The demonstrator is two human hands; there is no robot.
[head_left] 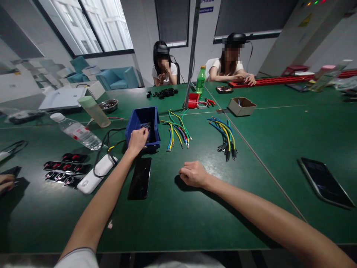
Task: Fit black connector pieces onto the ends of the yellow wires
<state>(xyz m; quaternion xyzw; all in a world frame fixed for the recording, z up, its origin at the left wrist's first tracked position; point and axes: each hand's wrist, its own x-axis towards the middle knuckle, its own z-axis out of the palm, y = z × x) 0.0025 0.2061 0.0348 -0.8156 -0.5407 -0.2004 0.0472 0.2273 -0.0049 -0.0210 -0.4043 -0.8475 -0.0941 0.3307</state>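
My left hand point(138, 140) reaches over the near left side of a blue plastic bin point(155, 128). Its fingers are closed together above small dark pieces point(146, 127) inside; whether it holds one is hidden. Closed and resting low over the table, my right hand point(194, 174) shows nothing I can name in its fingers. Beyond it lies a loose bunch of yellow, green, blue and red wires point(178, 132) with metal lugs. To the right is a second bunch of wires point(227, 136), several with black sleeves at their near ends.
A black phone point(140, 178) lies between my arms, another phone point(325, 182) at right. On the left are a white power bank point(97, 174), a water bottle point(79, 131) and black packets point(67, 167). A pole point(192, 56) stands behind the wires, near a cardboard box point(242, 107). Two people sit opposite.
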